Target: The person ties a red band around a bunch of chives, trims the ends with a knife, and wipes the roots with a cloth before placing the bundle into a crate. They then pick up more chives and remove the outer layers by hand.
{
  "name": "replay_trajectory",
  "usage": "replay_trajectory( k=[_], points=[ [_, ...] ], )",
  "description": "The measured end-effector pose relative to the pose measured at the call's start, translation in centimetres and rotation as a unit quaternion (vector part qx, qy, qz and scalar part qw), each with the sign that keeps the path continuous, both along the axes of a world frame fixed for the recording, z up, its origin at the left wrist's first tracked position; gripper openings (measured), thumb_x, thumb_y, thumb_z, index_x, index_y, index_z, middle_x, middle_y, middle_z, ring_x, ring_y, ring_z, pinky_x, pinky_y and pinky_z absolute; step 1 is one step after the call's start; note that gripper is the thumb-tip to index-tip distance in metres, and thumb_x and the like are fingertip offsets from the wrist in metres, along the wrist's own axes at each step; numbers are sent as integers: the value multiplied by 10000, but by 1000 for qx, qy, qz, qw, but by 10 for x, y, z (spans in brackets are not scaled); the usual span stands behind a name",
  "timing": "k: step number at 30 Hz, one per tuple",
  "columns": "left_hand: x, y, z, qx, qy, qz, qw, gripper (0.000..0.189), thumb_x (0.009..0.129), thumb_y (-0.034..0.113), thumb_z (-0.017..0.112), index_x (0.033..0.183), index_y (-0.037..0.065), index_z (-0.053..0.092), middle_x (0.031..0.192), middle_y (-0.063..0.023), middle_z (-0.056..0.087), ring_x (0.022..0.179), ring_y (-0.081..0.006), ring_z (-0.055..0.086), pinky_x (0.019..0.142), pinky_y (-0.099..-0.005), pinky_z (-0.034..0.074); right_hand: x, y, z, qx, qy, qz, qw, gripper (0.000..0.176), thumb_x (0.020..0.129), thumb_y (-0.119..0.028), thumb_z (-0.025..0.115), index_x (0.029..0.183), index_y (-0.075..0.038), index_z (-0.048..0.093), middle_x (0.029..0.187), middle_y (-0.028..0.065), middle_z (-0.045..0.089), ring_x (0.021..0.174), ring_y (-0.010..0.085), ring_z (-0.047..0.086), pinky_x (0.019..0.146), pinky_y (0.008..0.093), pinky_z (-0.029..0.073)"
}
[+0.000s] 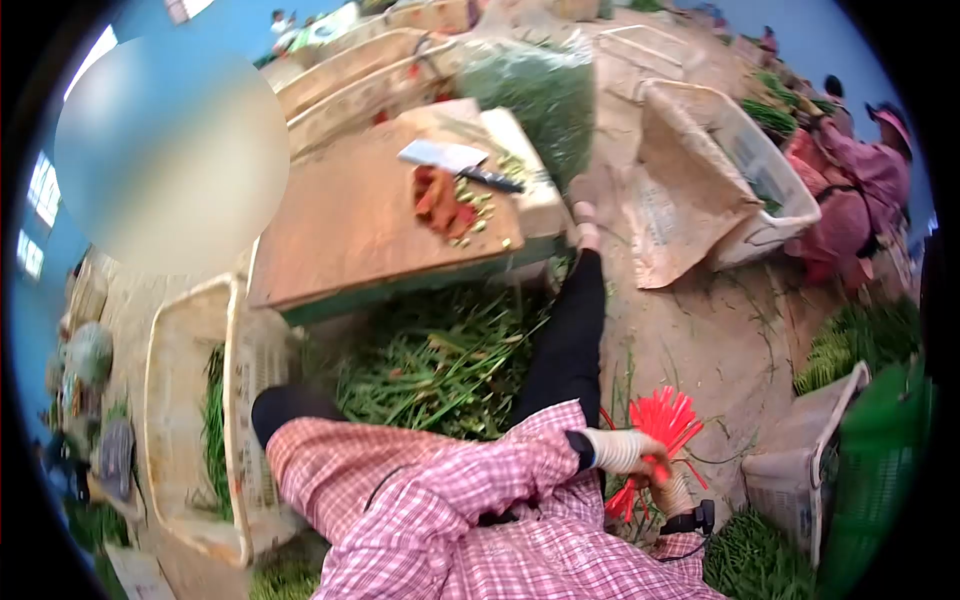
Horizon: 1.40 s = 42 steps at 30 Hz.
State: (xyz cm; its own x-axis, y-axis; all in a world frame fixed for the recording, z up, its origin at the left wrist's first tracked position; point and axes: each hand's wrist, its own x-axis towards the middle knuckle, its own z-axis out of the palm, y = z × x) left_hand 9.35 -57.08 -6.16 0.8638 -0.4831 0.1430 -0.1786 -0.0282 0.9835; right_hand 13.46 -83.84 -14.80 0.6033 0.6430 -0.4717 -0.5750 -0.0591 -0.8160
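At my lower right, a bundle of red strips [664, 420] fans out upward, with more red ends hanging below. My left hand [652, 462] reaches across my body and is closed around the middle of the bundle. Just under it, my right hand [668, 488] is also closed at the bundle, partly hidden behind the left one. A dark strap is on the right wrist. On the wooden board [340, 225] ahead lie a cleaver [445, 155] with a black handle, a rust-red cloth [437, 200] and small pale-green cut pieces [478, 215].
Long green trimmings [440, 360] cover the floor between my legs. A white crate [235, 420] stands left; another crate [780, 190] with a brown sheet stands front right. A bag of greens [535, 95] sits behind the board. A person in pink [850, 190] works at right.
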Motion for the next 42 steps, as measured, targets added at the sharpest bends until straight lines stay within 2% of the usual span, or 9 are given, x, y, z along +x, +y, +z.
replay_trajectory(
  k=[5,13,17,21,28,31,35,37,42],
  points=[
    [5,2,45,156,58,-51,985,258,993,164,629,1213,31,637,898,-85,706,821,-182,646,763,-345,538,-9,4,-7,-189,-145,175,955,381,818,-184,789,1155,-23,713,1052,48,748,976,146,666,886,322,521],
    [-16,121,154,-91,122,284,947,152,1013,123,581,1077,7,655,840,-43,692,710,-119,649,655,-268,543,23,16,-88,-491,-370,362,701,385,816,-273,667,1167,-123,710,1053,233,713,1017,364,686,847,468,550],
    [-72,207,223,-128,135,404,895,210,1026,199,566,1100,19,644,801,-40,673,644,-109,638,585,-256,523,74,203,99,-191,-474,26,859,230,958,-141,611,1110,9,695,1024,214,712,947,369,685,827,408,539],
    [-117,266,229,-162,188,495,832,296,996,315,640,1128,50,636,819,-22,655,666,-111,628,596,-237,511,79,403,227,36,-682,18,730,144,919,-96,655,1026,-13,706,964,195,690,920,374,668,794,412,523],
    [-126,307,196,-206,192,549,787,496,948,263,715,1376,95,532,871,-24,661,691,-105,635,609,-246,518,80,591,258,-86,-722,243,642,482,823,-326,749,1216,-59,673,904,233,710,909,416,688,825,458,544],
    [-108,326,184,-194,172,589,765,498,946,249,713,1375,81,523,870,-31,670,691,-107,639,603,-233,512,95,608,245,-9,-482,252,839,291,823,-217,761,1070,-63,765,912,136,756,809,208,721,771,346,557],
    [-85,360,159,-239,209,525,790,450,951,251,707,1318,52,540,854,-28,657,661,-107,618,577,-222,484,64,557,325,-1,-444,496,746,271,926,-250,691,1074,-34,761,890,91,759,808,146,705,756,298,553],
    [-97,348,171,-285,220,513,780,293,967,214,662,1181,23,599,840,-2,603,628,-84,538,548,-211,412,106,573,293,73,-440,330,832,282,928,-268,681,1127,-79,746,908,116,751,825,144,695,752,292,546],
    [-166,330,217,-239,221,482,813,267,946,152,637,1143,-27,618,860,-26,666,647,-66,583,561,-208,441,178,589,258,-201,-672,343,625,384,871,-277,698,1185,-58,681,973,220,722,953,389,693,873,447,523]
  ],
)
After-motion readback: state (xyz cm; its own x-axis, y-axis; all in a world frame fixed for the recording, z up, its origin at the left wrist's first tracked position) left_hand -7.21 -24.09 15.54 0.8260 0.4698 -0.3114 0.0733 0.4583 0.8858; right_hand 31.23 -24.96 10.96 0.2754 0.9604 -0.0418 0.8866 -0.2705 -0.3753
